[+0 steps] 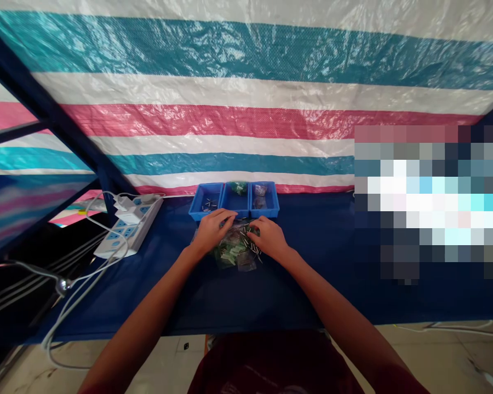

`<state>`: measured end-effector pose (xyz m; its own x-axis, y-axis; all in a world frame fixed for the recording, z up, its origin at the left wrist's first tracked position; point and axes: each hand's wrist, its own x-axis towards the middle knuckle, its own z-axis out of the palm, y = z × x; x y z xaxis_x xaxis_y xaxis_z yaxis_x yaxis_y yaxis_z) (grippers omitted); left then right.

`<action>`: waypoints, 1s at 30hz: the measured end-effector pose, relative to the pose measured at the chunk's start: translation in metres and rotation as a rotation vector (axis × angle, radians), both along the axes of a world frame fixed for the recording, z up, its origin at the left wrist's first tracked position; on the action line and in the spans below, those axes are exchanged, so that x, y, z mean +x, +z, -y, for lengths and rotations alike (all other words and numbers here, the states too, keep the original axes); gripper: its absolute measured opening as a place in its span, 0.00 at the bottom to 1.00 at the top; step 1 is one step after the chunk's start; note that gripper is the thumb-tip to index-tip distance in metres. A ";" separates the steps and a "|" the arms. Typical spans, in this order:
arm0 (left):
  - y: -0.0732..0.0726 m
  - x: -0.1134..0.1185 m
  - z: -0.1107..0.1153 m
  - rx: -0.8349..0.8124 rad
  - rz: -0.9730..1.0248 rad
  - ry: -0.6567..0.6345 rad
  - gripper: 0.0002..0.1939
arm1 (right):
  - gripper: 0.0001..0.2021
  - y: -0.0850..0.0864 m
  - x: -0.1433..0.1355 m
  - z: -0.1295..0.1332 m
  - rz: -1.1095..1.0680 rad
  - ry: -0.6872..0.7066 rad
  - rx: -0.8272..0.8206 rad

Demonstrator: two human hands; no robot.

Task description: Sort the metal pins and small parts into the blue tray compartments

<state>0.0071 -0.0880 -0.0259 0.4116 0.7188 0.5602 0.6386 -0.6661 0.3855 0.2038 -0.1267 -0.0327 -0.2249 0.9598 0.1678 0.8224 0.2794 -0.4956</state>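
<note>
Resting at the left of my feed, a white power strip [117,241] with cables lies on the dark blue table [320,230]. Next I see the left blue bin [212,192], a few thin metal pieces inside. Just in front, the left hand [213,229] has its fingers curled; I can't tell whether they pinch anything. The middle blue bin [235,206] holds something green. Nearer me, between the hands, lies the pile of metal pieces and plastic bags [231,254]. The right blue bin [276,203] holds clear bags. The right hand [270,236] bends its fingers at the pile's right side, its grip unclear to me.
</note>
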 end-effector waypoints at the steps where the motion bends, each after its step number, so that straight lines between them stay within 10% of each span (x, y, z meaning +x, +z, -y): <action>1: -0.001 -0.002 -0.001 0.040 -0.017 -0.003 0.15 | 0.10 0.000 0.000 0.000 0.011 0.010 -0.003; 30: -0.001 0.002 0.004 0.091 -0.142 -0.132 0.14 | 0.07 -0.008 -0.002 -0.002 0.049 0.013 0.054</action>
